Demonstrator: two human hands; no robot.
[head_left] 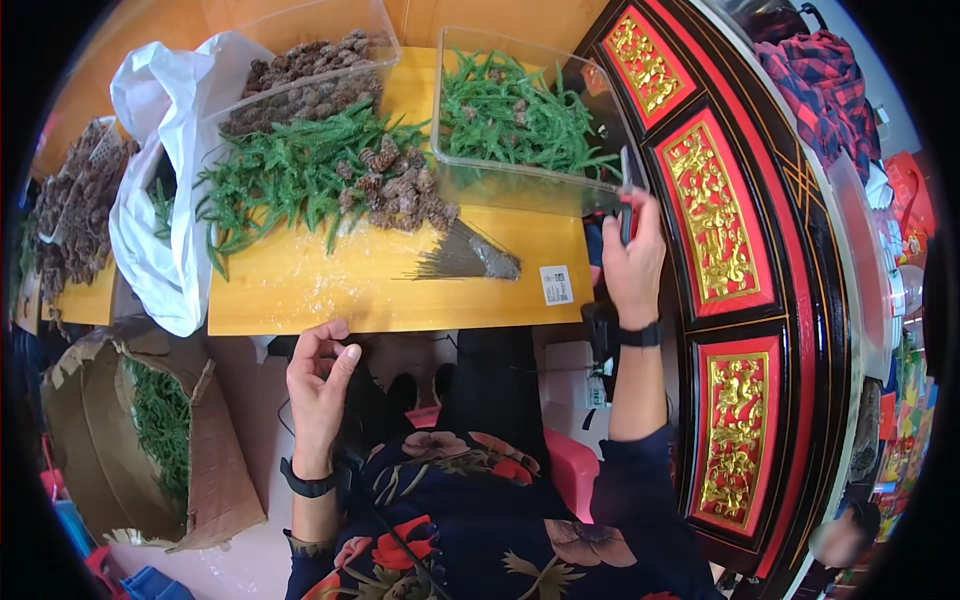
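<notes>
Hands are apart: the left hand (322,375), its fingers loosely curled and thumb free, is at the table's front edge, left of centre; the right hand (634,265), right of centre, is closed round a tool (628,222) with a red and dark handle, perhaps a cutter, though fingers cover much of it. At far left hang brown cones (75,215), above an open box (225,460) of greenery (160,420) at lower left. Next comes a white bag (145,220), then a clear bin (385,25) of more cones at upper left. Green sprigs (300,170) lie in front of it on the yellow table (330,300), with loose cones (405,190) and a wire bundle (465,255) near centre. Beyond the right hand, a tub (520,190) holds sprigs at upper centre; carved panels (712,215) fill the right.
</notes>
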